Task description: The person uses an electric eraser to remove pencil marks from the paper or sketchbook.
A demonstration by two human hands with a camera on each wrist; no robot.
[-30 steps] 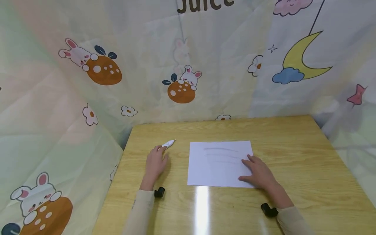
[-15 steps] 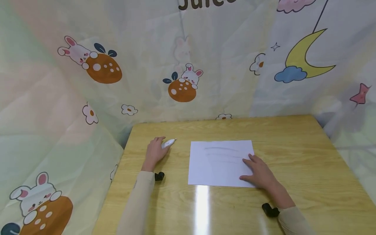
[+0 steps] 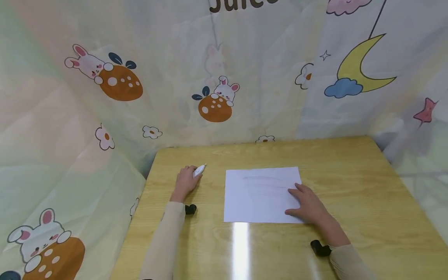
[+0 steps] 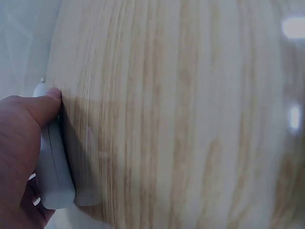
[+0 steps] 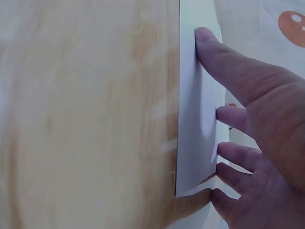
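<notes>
At the left of the table, my left hand (image 3: 184, 182) grips a white pen-shaped tool (image 3: 199, 170) with a thick rounded body and a narrow tip. In the left wrist view the thumb lies along the upper part of the tool (image 4: 56, 171), with fingers behind it, and the tool is close to the wood. A white sheet of paper (image 3: 259, 208) with several faint grey strokes lies mid-table. My right hand (image 3: 309, 204) rests spread on its right side. The right wrist view shows that thumb and the fingertips on the paper (image 5: 190, 143).
The wooden table (image 3: 357, 186) has a bright glare strip in front of the paper. A printed cloth (image 3: 168, 77) hangs behind it and at both sides. A black wrist camera (image 3: 190, 209) sticks out beside the left sleeve, another black camera (image 3: 320, 248) by the right.
My left hand has moved forward along the white tool, and its fingers have closed round it. The right hand stays put on the paper.
</notes>
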